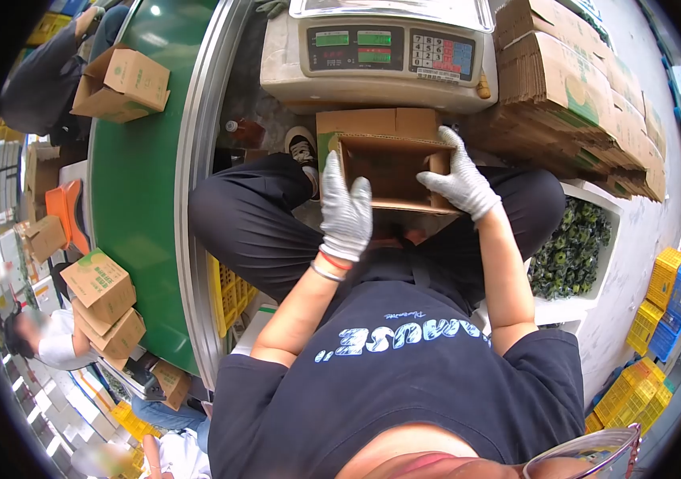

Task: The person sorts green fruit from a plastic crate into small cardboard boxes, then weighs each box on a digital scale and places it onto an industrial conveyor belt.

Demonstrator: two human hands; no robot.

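An open cardboard box (388,168) sits between my knees, its opening facing me and its far flap folded outward. Wearing a pale knit glove, my left hand (347,209) is at the box's left wall, fingers along the outside and thumb towards the opening. My right hand (462,182), gloved the same way, holds the right wall with its thumb on the inner side and its fingers outside. The inside of the box is shadowed, and I see nothing lying in it.
A weighing scale (388,56) with lit displays stands beyond the box. Flattened cartons (572,88) are stacked at right, near a white crate (608,247) of small dark green packs. Left runs a green conveyor (137,207) with boxes; co-workers are beyond it. Yellow crates (632,391) stand lower right.
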